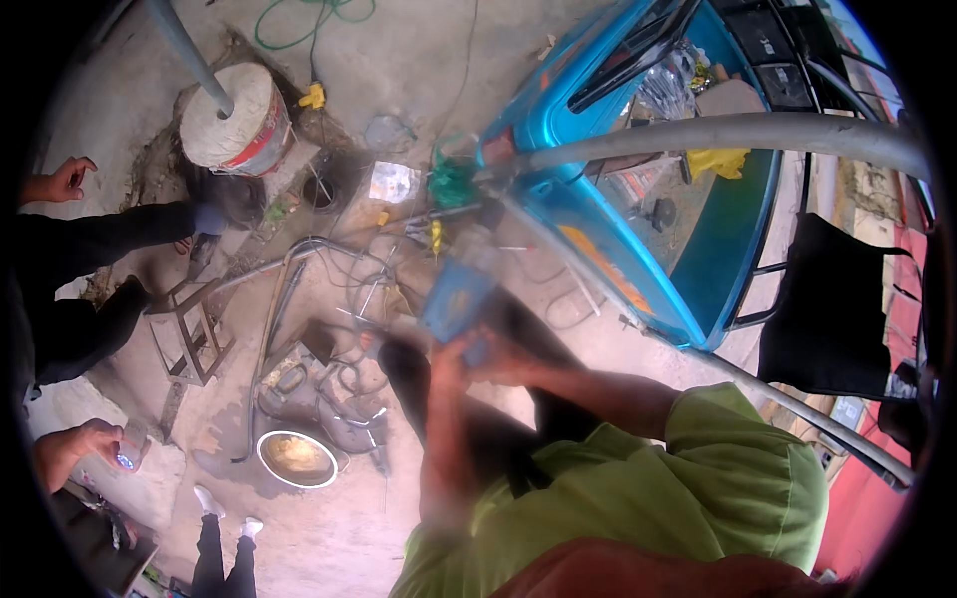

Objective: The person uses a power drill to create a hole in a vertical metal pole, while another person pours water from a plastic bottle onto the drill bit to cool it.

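Between my knees, both hands hold a roughly square blue thing [459, 299], smeared by motion, so its kind is unclear. My left hand [451, 361] is closed at its lower end, and my right hand [506, 361] closes around the same end from the other side. A bit of blue shows between the fingers. Just beyond it, on the ground, lie a yellow-handled tool [436, 237] and a crumpled green plastic bag [453, 185].
A blue vehicle cab [608, 229] stands at right, with a grey pole [738, 142] across it. On the left are a cement-filled bucket [224, 125], a metal frame [189, 339], a white-rimmed basin [296, 460], tangled cables and tools. Other people's hands [70, 179] show at far left.
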### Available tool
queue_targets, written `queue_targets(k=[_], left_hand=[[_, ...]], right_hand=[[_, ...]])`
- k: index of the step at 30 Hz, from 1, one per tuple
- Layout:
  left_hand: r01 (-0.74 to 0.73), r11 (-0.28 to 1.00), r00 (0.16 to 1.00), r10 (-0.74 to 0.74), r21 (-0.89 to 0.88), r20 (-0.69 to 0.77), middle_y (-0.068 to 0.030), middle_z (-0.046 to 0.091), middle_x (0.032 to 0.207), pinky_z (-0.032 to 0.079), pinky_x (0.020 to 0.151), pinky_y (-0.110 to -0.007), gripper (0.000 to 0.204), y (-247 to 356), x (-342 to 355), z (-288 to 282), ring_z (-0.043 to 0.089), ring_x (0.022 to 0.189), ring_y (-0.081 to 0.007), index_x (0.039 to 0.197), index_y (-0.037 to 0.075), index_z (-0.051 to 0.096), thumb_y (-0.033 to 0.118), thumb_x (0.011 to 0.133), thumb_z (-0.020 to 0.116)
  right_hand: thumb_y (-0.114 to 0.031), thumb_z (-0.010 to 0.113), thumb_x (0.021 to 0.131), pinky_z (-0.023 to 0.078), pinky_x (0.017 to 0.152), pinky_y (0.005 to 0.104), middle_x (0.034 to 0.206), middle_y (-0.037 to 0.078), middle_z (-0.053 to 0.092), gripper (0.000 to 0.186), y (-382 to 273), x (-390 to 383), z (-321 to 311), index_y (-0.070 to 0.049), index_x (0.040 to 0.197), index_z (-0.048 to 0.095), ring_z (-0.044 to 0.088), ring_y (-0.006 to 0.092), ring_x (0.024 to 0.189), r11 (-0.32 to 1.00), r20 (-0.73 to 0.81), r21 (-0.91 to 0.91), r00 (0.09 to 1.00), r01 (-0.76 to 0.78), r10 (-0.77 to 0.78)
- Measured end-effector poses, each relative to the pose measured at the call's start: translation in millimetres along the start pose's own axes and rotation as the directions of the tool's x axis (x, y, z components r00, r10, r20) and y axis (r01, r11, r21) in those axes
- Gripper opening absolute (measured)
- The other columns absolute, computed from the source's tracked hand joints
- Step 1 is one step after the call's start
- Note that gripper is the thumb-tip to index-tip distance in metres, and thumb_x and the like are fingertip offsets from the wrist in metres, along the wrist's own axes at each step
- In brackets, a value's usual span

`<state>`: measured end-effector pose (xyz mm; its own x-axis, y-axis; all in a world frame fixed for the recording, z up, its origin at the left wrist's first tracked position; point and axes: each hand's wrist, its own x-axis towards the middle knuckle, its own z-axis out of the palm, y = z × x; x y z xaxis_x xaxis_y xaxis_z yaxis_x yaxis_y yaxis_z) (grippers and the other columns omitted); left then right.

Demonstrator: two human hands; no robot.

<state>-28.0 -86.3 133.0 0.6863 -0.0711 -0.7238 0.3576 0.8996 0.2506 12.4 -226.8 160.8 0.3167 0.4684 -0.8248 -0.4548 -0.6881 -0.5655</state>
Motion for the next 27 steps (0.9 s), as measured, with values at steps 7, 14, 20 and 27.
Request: queue_targets(k=[7, 14, 20, 27], left_hand=[[-0.033, 0.998, 0.997, 0.03, 0.047, 0.066, -0.0142, 0.069, 0.094, 0.057, 0.084, -0.04, 0.039, 6.1, -0.9, 1.0, 0.07, 0.089, -0.0289, 0.118, -0.005, 0.061, 0.007, 0.082, 0.069], [-0.078, 0.992, 0.99, 0.066, 0.094, 0.121, -0.0156, 0.07, 0.095, 0.056, 0.085, -0.04, 0.041, 15.7, -1.8, 4.8, 0.07, 0.089, -0.029, 0.119, -0.005, 0.06, 0.007, 0.081, 0.068], [-0.082, 0.989, 0.989, 0.066, 0.121, 0.13, -0.0161, 0.069, 0.096, 0.056, 0.087, -0.041, 0.042, 18.5, -2.4, 9.9, 0.069, 0.092, -0.0294, 0.121, -0.006, 0.06, 0.007, 0.082, 0.067], [-0.023, 0.999, 0.996, 0.019, 0.044, 0.089, -0.016, 0.069, 0.098, 0.056, 0.09, -0.043, 0.042, 5.1, 1.0, -1.2, 0.069, 0.094, -0.0311, 0.12, -0.007, 0.059, 0.008, 0.082, 0.067]], right_hand=[[-0.029, 0.082, 0.078, 0.049, 0.101, 0.038, 0.13, 0.02, 0.056, 0.087, -2.5, 1.7, 2.4, 0.002, 0.145, 0.036, 0.057, 0.0281, 0.123, 0.997, -0.032, -0.076, 0.999, 0.033, -0.036], [-0.027, 0.079, 0.077, 0.052, 0.097, 0.0403, 0.133, 0.024, 0.054, 0.096, -29.9, -5.8, -7.8, 0.002, 0.152, 0.026, 0.06, 0.033, 0.12, 0.999, 0.034, -0.034, 0.999, 0.009, -0.008], [-0.03, 0.077, 0.078, 0.054, 0.085, 0.041, 0.1, 0.019, 0.066, 0.071, -19.9, -7.2, -2.8, -0.001, 0.133, 0.045, 0.068, 0.0312, 0.098, 0.989, -0.097, -0.065, 0.986, 0.133, -0.139], [-0.035, 0.075, 0.087, 0.053, 0.083, 0.0413, 0.098, 0.018, 0.068, 0.049, -32.3, -23.2, -28.6, 0.0, 0.118, 0.061, 0.069, 0.0316, 0.093, 0.978, -0.069, -0.056, 0.976, 0.203, -0.206]])
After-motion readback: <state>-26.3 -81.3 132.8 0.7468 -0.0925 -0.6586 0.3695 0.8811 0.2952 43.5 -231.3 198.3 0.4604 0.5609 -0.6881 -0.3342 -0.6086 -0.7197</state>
